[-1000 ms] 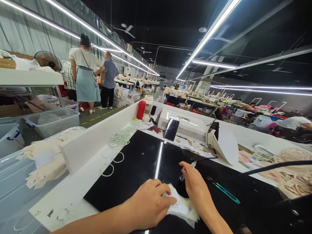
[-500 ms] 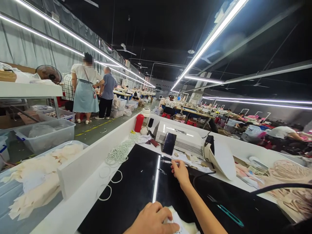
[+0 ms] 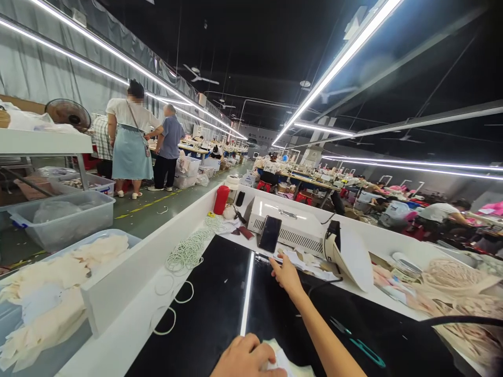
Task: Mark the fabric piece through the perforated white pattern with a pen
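My left hand (image 3: 245,358) is at the lower middle, its fingers curled over a small bundle of cream and white cloth (image 3: 285,361), partly cut off by the lower edge. Further forward, my right hand (image 3: 286,276) reaches over the shiny black tabletop (image 3: 220,303) with its fingers apart and nothing in them. Just beyond its fingertips lies a slim pen-like thing (image 3: 261,257) at the table's far side. Teal-handled thread snips (image 3: 365,351) rest on the black surface, right of my right forearm.
Pale green elastic loops (image 3: 186,254) lie along the left ledge. A phone (image 3: 270,234) leans on a white vented box (image 3: 291,222), beside a red bottle (image 3: 221,200). Beige cords (image 3: 451,277) are heaped at right. A bin of cream cloth (image 3: 58,283) stands left; people stand beyond.
The pen-like thing was at my right fingertips above the tabletop; now it lies down and the fingers have spread off it. My left hand stays on the cloth. The view has shifted slightly.
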A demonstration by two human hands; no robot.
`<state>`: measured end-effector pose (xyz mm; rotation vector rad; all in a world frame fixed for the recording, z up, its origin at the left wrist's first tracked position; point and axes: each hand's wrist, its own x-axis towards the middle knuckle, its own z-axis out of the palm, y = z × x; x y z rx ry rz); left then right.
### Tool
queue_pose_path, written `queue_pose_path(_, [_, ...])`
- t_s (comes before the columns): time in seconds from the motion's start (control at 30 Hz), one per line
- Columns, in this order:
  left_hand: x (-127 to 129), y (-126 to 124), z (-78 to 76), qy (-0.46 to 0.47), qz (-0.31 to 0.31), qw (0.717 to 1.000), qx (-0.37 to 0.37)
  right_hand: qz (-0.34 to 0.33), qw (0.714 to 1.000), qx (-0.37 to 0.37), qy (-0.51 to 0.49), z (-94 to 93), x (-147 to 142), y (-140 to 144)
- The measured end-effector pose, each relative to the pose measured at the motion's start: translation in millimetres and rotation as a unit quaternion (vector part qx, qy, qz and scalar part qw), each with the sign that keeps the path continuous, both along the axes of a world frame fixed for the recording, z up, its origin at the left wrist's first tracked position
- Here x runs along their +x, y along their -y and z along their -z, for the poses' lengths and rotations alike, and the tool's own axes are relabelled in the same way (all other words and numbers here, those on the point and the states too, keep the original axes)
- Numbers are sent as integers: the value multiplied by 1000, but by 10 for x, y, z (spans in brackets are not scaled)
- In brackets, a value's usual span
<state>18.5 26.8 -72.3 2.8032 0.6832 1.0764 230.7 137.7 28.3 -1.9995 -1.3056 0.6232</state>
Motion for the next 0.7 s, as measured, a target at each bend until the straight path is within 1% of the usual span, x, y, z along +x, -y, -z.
queue_pose_path(0.03, [-11,3,-39,-8,23,999,39,-27,1000,1,5,-24,-43,129])
queue_pose_path(0.07, [-36,20,-102,-8,33,998,57,-57,998,2,7,-42,-91,283])
queue_pose_path(0.1, [-73,48,-185,-16,39,998,47,-90,996,3,9,-56,-139,456])
queue_pose_path(0.13, [-117,82,-284,-36,54,998,24,-120,993,5,11,-66,-183,641])
queue_pose_path(0.2, [-207,150,-492,-71,60,995,-36,-162,987,8,12,-77,-248,1011])
queue_pose_path(0.27, [-270,195,-657,-104,62,990,-68,-181,983,-3,11,-75,-274,1329])
queue_pose_path(0.33, [-297,216,-746,-128,61,986,-87,-181,983,-18,10,-58,-265,1557])
queue_pose_path(0.4, [-299,223,-772,-139,56,983,-103,-173,984,-31,14,-32,-242,1691])
queue_pose_path(0.47, [-297,224,-773,-141,54,982,-116,-168,985,-41,16,-7,-225,1750])
queue_pose_path(0.7, [-330,218,-825,-149,54,979,-128,-164,983,-85,-8,15,-249,1715])
